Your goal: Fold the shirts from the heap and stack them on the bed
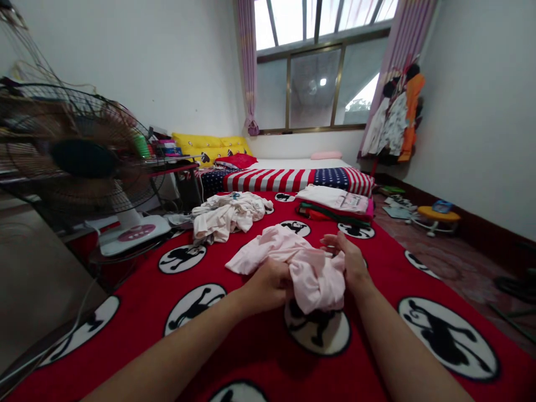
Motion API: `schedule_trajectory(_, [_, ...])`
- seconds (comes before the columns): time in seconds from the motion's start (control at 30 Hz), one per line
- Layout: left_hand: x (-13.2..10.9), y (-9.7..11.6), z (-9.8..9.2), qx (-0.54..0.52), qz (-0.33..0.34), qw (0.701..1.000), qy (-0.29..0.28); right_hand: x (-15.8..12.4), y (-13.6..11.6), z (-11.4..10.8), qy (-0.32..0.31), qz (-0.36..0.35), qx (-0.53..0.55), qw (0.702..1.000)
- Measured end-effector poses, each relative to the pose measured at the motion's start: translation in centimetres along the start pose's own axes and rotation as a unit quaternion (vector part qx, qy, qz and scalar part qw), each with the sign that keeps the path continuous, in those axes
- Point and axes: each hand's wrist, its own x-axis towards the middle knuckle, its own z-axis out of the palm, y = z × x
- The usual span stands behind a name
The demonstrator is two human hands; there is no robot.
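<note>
A crumpled pale pink garment (pixel 318 276) lies partly raised over the red blanket in front of me; its exact kind I cannot tell. The fingers of my left hand (pixel 270 285) are closed on its near edge, around the middle of the cloth. At its right side is my right hand (pixel 349 259), fingers apart and slightly curved, palm turned toward the cloth. Part of that hand is hidden behind the fabric. Farther off to the left sits a loose heap of whitish clothes (pixel 230 215). A stack of folded clothes (pixel 335 201) rests at the far right of the blanket.
The red blanket (pixel 259 346) has round black-and-white figures. At left, a fan (pixel 84 159) stands beside a cluttered table. Behind is a bed with a striped cover (pixel 272 180). Clothes hang (pixel 396 123) by the window; a small yellow stool (pixel 438 214) stands on the right floor.
</note>
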Motion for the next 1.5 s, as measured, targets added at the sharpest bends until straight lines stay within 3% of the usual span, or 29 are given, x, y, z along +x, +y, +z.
schedule_trajectory(0.1, [-0.1, -1.4, -1.8, -0.014, -0.091, 0.972, 0.214, -0.1, 0.2, 0.5, -0.044, -0.016, -0.136, 0.990])
schedule_trajectory(0.17, [-0.7, -3.2, -2.9, 0.047, -0.134, 0.940, 0.311, -0.2, 0.3, 0.4, -0.071, -0.058, -0.210, 0.973])
schedule_trajectory(0.23, [-1.6, -5.4, -3.5, 0.104, -0.164, 0.933, 0.304, -0.2, 0.3, 0.2, -0.085, -0.097, -0.289, 0.948])
schedule_trajectory(0.33, [-2.8, -7.6, -3.7, 0.136, -0.172, 0.961, 0.165, -0.2, 0.1, -0.5, -0.074, -0.106, -0.428, 0.895])
schedule_trajectory(0.4, [-3.1, -8.0, -3.6, 0.155, -0.147, 0.973, 0.088, -0.2, -0.1, -0.9, -0.069, -0.099, -0.494, 0.861])
schedule_trajectory(0.47, [-3.2, -7.9, -3.6, 0.165, -0.128, 0.975, 0.072, -0.2, -0.4, -1.3, -0.085, -0.102, -0.519, 0.845])
schedule_trajectory(0.6, [-3.0, -7.6, -4.0, 0.084, -0.149, 0.976, 0.133, -0.9, -1.0, -1.4, -0.202, -0.094, -0.452, 0.864])
schedule_trajectory(0.7, [-2.9, -7.8, -4.5, -0.052, -0.212, 0.950, 0.224, -1.5, -1.3, -0.9, -0.262, -0.041, -0.370, 0.890])
schedule_trajectory(0.73, [-2.8, -7.7, -4.6, -0.107, -0.236, 0.930, 0.260, -1.6, -1.3, -0.7, -0.252, -0.029, -0.342, 0.905])
schedule_trajectory(0.8, [-2.6, -7.5, -4.9, -0.195, -0.264, 0.892, 0.310, -1.6, -1.1, -0.4, -0.170, -0.039, -0.287, 0.942])
schedule_trajectory(0.9, [-2.0, -6.8, -5.3, -0.331, -0.257, 0.823, 0.383, -1.1, -0.6, 0.0, -0.003, -0.138, -0.202, 0.970])
schedule_trajectory(0.97, [-1.8, -6.4, -5.7, -0.421, -0.242, 0.764, 0.425, -1.0, -0.5, 0.3, 0.059, -0.230, -0.181, 0.955])
schedule_trajectory(1.03, [-1.7, -6.3, -6.3, -0.477, -0.221, 0.715, 0.461, -1.4, -0.6, 0.6, 0.060, -0.291, -0.206, 0.932])
schedule_trajectory(1.1, [-1.9, -6.6, -6.8, -0.515, -0.205, 0.666, 0.499, -2.3, -0.8, 1.2, -0.016, -0.302, -0.259, 0.917])
schedule_trajectory(1.17, [-2.2, -7.2, -7.2, -0.524, -0.207, 0.630, 0.534, -3.3, -0.9, 1.8, -0.136, -0.297, -0.312, 0.892])
schedule_trajectory(1.23, [-2.5, -7.8, -7.4, -0.514, -0.220, 0.627, 0.542, -4.0, -0.8, 2.3, -0.217, -0.302, -0.367, 0.853])
schedule_trajectory(1.33, [-2.7, -8.2, -7.4, -0.494, -0.235, 0.652, 0.525, -4.1, -0.3, 2.6, -0.254, -0.297, -0.421, 0.819])
schedule_trajectory(1.37, [-2.7, -8.3, -7.3, -0.488, -0.239, 0.663, 0.515, -4.0, -0.2, 2.6, -0.258, -0.290, -0.414, 0.823])
schedule_trajectory(1.43, [-2.7, -8.3, -7.0, -0.477, -0.248, 0.681, 0.497, -3.7, -0.2, 2.4, -0.227, -0.278, -0.362, 0.860])
schedule_trajectory(1.5, [-2.8, -8.5, -6.7, -0.462, -0.257, 0.694, 0.488, -3.4, -0.4, 2.0, -0.114, -0.258, -0.265, 0.922])
